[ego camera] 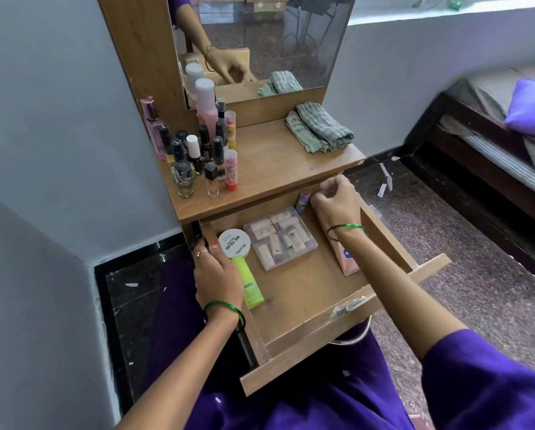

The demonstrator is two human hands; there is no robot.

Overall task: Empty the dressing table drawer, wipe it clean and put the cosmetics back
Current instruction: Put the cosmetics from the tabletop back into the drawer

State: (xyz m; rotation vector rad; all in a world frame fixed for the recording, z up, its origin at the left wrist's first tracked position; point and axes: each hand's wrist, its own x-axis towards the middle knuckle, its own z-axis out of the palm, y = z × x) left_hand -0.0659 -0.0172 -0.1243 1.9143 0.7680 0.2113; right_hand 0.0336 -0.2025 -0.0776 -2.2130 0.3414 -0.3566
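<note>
The wooden drawer (294, 293) is pulled out under the dressing table top (278, 162). In it lie a white round nail polish jar (233, 243), a lime green tube (250, 285), a clear box of small tubes (280, 242) and a pink tube (347, 262) under my right forearm. My left hand (218, 274) grips the drawer's left side wall. My right hand (334, 197) is at the drawer's back right, its curled fingers pinching a small blue and red lip balm stick (302, 202) that stands tilted there. A folded green checked cloth (320, 130) rests on the top's right end.
Several nail polish bottles, perfume bottles and lip balm sticks (198, 153) crowd the left of the table top, below the mirror (260, 41). A wall corner stands at the left. A bed (502, 141) with a purple pillow is at the right, with paper scraps on the floor.
</note>
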